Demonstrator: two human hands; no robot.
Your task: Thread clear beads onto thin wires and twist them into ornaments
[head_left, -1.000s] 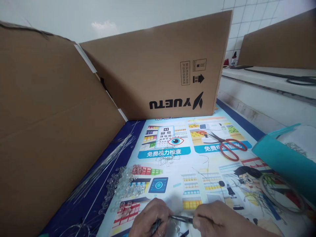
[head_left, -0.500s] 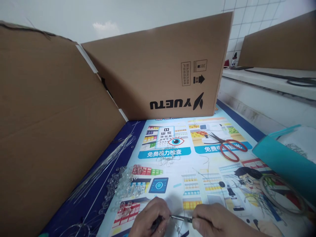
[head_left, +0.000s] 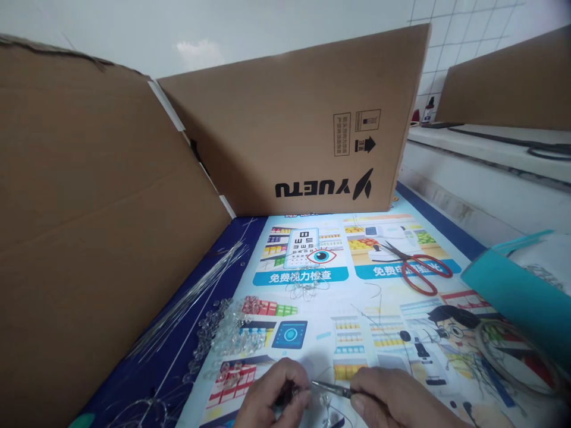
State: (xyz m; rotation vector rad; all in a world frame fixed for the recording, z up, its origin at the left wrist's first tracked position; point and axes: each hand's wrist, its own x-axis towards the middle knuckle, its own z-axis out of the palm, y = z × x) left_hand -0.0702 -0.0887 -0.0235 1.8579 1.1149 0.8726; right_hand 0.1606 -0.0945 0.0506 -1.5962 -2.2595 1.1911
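Beadwork in mid-course at the near edge of the printed mat [head_left: 392, 297].
Left hand [head_left: 274, 398] pinches what looks like a small wired bead piece; right hand [head_left: 392, 401] grips slim pliers [head_left: 332, 389] on it. Loose clear beads [head_left: 229, 333] and wire strands [head_left: 196, 291] lie unused to the left.

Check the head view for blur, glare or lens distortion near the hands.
Head view: even light, no hard shadows. Wide-angle bending bows the cardboard box edges. Left hand and right hand sit cropped and slightly soft at the bottom edge; clear beads show small glints.
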